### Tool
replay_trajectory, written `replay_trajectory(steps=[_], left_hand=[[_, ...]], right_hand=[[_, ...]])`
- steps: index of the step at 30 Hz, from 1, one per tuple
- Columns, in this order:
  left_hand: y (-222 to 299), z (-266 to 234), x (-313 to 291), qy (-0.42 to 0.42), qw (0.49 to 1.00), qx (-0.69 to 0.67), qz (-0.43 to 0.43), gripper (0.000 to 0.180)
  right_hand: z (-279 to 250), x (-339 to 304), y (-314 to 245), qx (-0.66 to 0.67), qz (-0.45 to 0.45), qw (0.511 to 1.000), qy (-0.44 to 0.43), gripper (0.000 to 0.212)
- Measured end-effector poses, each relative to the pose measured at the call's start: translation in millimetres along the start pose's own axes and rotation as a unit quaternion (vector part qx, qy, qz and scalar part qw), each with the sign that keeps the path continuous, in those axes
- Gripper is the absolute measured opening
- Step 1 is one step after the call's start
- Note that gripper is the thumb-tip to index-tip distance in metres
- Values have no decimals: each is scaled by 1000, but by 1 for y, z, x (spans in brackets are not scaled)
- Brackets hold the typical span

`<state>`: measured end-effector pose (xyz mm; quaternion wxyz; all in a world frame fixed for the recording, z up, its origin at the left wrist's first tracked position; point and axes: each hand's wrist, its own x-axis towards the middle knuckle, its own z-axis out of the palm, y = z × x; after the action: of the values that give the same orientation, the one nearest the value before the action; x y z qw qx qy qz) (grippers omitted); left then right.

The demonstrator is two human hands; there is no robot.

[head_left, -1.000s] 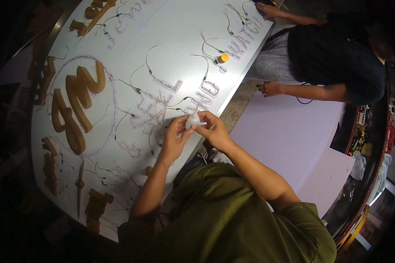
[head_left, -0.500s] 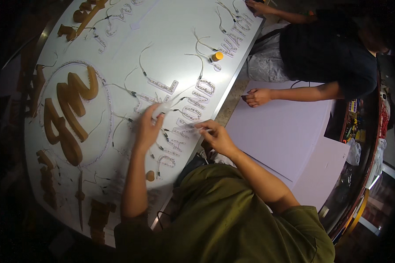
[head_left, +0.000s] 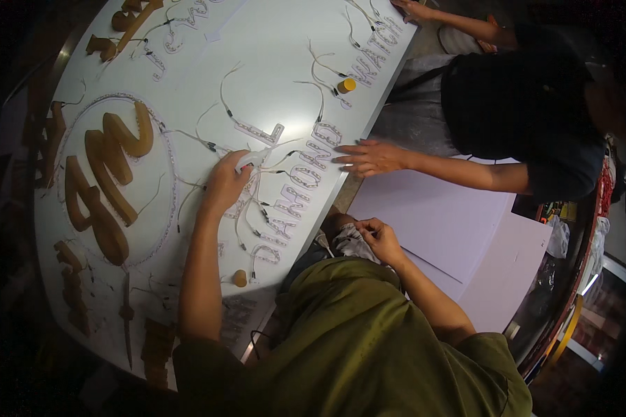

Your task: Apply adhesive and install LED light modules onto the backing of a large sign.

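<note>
My left hand (head_left: 227,182) is closed around a small whitish, translucent thing (head_left: 258,158) above the table; its exact kind is unclear. Under and beside it lie thin white wires (head_left: 274,171) with dark joints, running to letter-shaped pieces (head_left: 305,176) lined with small light modules. My right hand (head_left: 381,240) is off the table's near edge, over my lap, its thumb and fingertips pinched together. Whatever they may hold is too small to make out. A greyish cloth-like thing (head_left: 351,240) is close to these fingers.
Across the white table (head_left: 285,42) lie brown script-shaped pieces (head_left: 111,167), a yellow-capped container (head_left: 346,85) and a small brown cylinder (head_left: 240,278). Another person's hand (head_left: 372,158) reaches over the table edge. Pale sheets (head_left: 438,215) lie at the right.
My right hand has withdrawn from the letters, right and toward me, past the table edge. My left hand has shifted slightly left. The other person's near hand has come to the table edge.
</note>
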<state>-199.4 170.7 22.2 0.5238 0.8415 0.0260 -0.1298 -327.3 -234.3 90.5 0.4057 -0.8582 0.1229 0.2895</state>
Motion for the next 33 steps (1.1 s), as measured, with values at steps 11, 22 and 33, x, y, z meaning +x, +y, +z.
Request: replay_trajectory(steps=[11, 22, 33], left_hand=[[15, 3, 5, -31, 998, 46, -6, 34], [10, 8, 9, -10, 994, 94, 46, 33], [8, 10, 9, -7, 993, 104, 54, 32]], right_hand=[[-9, -6, -3, -40, 46, 998, -35, 19], [-12, -15, 4, -45, 64, 997, -15, 21], [-11, -15, 20, -42, 39, 998, -4, 21]])
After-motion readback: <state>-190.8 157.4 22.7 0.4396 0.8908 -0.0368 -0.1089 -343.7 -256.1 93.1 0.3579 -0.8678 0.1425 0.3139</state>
